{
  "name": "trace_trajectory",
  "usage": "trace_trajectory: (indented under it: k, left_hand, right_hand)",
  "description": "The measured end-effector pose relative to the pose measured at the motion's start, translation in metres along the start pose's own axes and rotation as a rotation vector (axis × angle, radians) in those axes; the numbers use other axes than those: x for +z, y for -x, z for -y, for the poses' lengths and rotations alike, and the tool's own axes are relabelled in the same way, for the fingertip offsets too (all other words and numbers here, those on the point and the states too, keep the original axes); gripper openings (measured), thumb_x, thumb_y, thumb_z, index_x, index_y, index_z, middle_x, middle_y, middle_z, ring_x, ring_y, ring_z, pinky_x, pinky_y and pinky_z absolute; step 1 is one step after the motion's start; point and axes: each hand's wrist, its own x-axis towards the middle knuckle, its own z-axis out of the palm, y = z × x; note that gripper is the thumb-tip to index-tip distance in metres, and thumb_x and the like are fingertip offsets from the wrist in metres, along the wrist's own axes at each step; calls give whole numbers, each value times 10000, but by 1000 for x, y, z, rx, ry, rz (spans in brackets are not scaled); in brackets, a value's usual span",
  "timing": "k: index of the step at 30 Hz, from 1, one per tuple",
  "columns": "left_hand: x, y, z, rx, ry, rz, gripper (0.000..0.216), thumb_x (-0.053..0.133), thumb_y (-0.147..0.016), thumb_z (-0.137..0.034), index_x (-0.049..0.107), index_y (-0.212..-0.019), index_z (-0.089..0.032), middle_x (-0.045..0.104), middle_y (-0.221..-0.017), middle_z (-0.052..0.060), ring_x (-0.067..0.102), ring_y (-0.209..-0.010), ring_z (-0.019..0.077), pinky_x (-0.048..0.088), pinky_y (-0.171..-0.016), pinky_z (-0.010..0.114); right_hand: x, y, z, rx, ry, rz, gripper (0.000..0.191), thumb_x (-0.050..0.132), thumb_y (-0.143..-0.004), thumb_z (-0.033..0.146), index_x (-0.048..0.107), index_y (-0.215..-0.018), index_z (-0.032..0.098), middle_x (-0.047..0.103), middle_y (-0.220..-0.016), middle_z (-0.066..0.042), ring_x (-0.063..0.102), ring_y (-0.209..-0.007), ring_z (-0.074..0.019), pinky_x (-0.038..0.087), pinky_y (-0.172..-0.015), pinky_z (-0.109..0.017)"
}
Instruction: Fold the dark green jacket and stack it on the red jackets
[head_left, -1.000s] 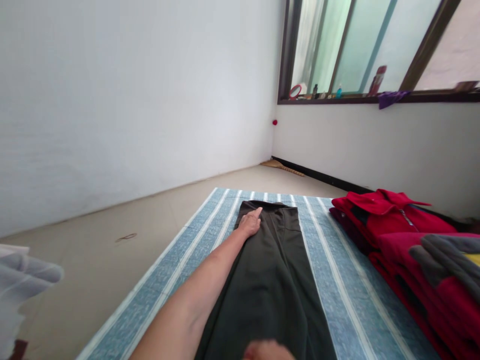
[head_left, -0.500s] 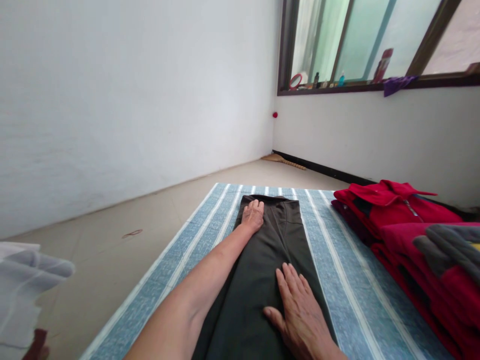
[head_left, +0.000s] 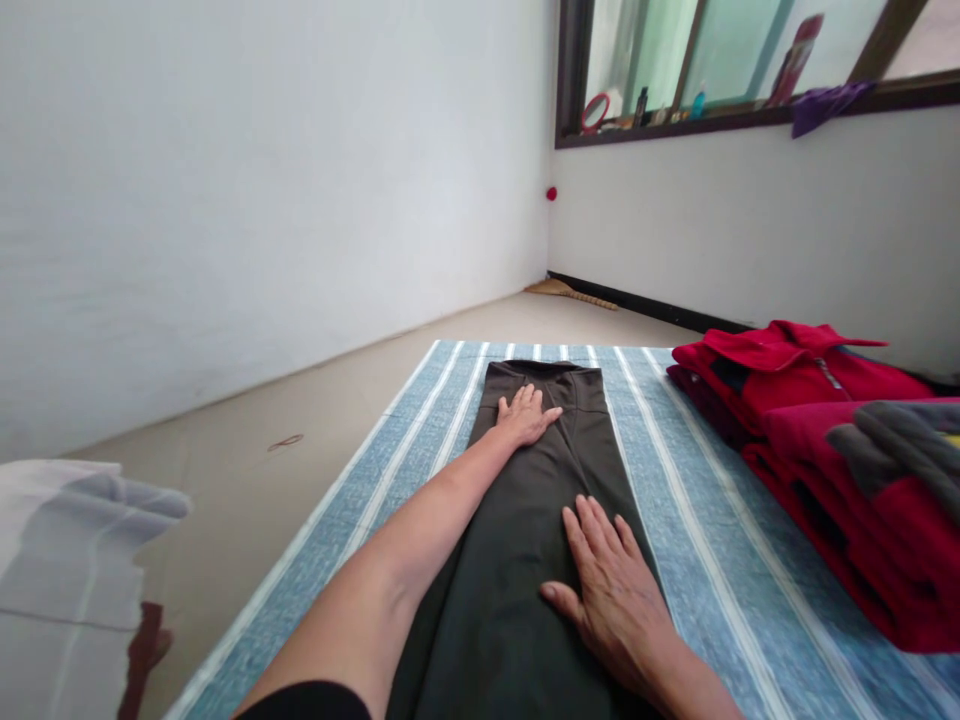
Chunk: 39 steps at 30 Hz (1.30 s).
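Observation:
Dark grey trousers (head_left: 495, 590) lie lengthwise on a blue-and-white striped cloth (head_left: 405, 455), with the waistband at the far end. My left hand (head_left: 526, 415) rests flat just below the waistband, fingers and thumb spread. Closer to me, my right hand (head_left: 611, 585) lies palm down on the right side of the trousers, its fingers stretched out and the thumb apart. Neither hand grips the fabric. The near end of the trousers runs out of view.
Folded red clothes (head_left: 825, 450) are stacked on the cloth's right side, with a grey garment (head_left: 915, 450) on top. White-grey fabric (head_left: 67, 570) is at the lower left. A thin loop (head_left: 285, 442) lies on the floor. Walls stand left and behind, with a window sill (head_left: 720, 122) at right.
My left hand has opened from curled fingers near the left edge to a spread palm slightly further right on the trousers. My right hand stays flat. The view has tilted down a little.

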Motion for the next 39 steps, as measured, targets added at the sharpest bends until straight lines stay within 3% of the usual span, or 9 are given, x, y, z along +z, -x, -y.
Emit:
trace_trajectory:
  k: [5, 10, 14, 19, 23, 28, 32, 39]
  left_hand:
    - [-11, 49, -18, 85, -6, 38, 688, 255, -889, -620, 308, -1398, -161, 216, -1521, 132, 115, -1408, 275, 80, -1110, 520]
    - [11, 105, -24, 182, -2, 101, 756, 296, -857, -666, 269, -1426, -169, 195, -1527, 121, 95, -1411, 278, 43, -1122, 485]
    - [24, 113, -24, 188, -14, 75, 716, 290, -881, -625, 261, -1431, -168, 196, -1530, 105, 103, -1411, 263, 42, -1131, 464]
    - [13, 121, -32, 168, -23, 46, 658, 291, -903, -577, 314, -1408, -155, 222, -1520, 119, 115, -1409, 267, 64, -1126, 494]
    - [4, 160, -36, 160, -37, 25, 640, 307, -901, -575, 337, -1400, -176, 200, -1528, 111, 90, -1412, 265, 61, -1126, 492]
    - [15, 203, -22, 141, -39, 59, 707, 278, -883, -626, 260, -1441, -193, 154, -1539, 94, 65, -1418, 241, 57, -1132, 476]
    - [24, 207, -12, 122, -57, 76, 742, 271, -873, -639, 214, -1458, -185, 120, -1543, 86, 56, -1419, 230, 68, -1139, 468]
    - [16, 217, -19, 88, -65, 44, 702, 291, -885, -597, 270, -1442, -172, 159, -1533, 103, 84, -1416, 238, 85, -1140, 479]
  right_hand:
    - [-2, 15, 1, -28, 5, -35, 818, 295, -853, 691, 283, -1440, 122, 141, -1511, -133, 110, -1396, -288, 106, -1125, -497]
    - [-3, 22, 0, -29, 7, -16, 824, 242, -864, 690, 297, -1434, 97, 186, -1510, -141, 119, -1400, -279, 90, -1123, -482]
    - [-1, 21, -2, -16, 30, -5, 810, 233, -875, 674, 285, -1437, 92, 183, -1516, -141, 111, -1404, -265, 79, -1118, -477]
    - [1, 21, -5, -21, 42, -8, 811, 229, -875, 674, 295, -1432, 88, 191, -1516, -147, 114, -1404, -262, 87, -1113, -470]
    - [3, 22, -5, -32, 34, -33, 808, 236, -876, 670, 305, -1427, 83, 205, -1512, -149, 129, -1401, -264, 101, -1110, -469]
    - [4, 22, -4, -21, 27, -31, 789, 247, -877, 660, 312, -1427, 99, 199, -1515, -131, 130, -1401, -263, 118, -1105, -469]
    - [2, 21, -1, -18, 18, -5, 796, 260, -872, 667, 302, -1433, 104, 182, -1519, -126, 121, -1403, -262, 117, -1109, -462]
    - [0, 23, 3, -22, 18, -24, 769, 257, -886, 642, 306, -1430, 99, 201, -1512, -123, 133, -1400, -258, 129, -1112, -468]
